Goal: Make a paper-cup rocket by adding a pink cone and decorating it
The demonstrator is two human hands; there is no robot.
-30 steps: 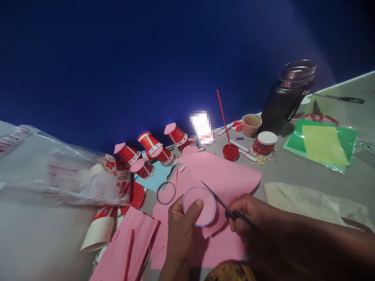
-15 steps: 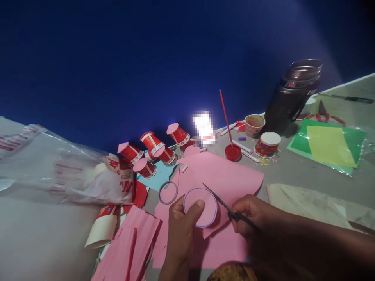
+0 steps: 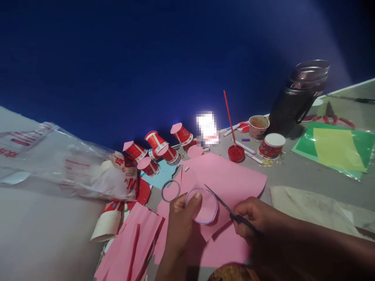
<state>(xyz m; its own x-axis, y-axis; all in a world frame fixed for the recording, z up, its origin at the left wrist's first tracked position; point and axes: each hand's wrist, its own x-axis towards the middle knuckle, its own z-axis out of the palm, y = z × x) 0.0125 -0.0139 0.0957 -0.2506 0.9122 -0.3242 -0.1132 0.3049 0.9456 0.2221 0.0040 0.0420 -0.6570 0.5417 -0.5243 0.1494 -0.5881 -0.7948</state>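
My left hand [image 3: 183,212] pinches a round pink paper disc [image 3: 206,208] with a blue line along its edge, thumb on top. In my right hand [image 3: 249,212] is a pair of dark scissors [image 3: 218,200], the fingers closed on the handles. Its blades point up and left, close by the disc's upper right edge; whether they touch the paper I cannot tell. Large pink paper [image 3: 231,173] lies beneath both hands. A grey ring [image 3: 163,191], perhaps a tape roll, rests just beyond my left hand.
Several red paper cups [image 3: 168,154] with pink tops stand at the back left. A plastic bag [image 3: 88,171] and pink strips [image 3: 129,242] lie left. Rightward are a red pot with a stick [image 3: 236,153], a paper tub [image 3: 272,146], a dark flask [image 3: 290,103] and green sheets [image 3: 307,138].
The view has shifted slightly, so the table items appear a little further right. My left thumb has slid up and left on the disc. Both hands keep their hold.
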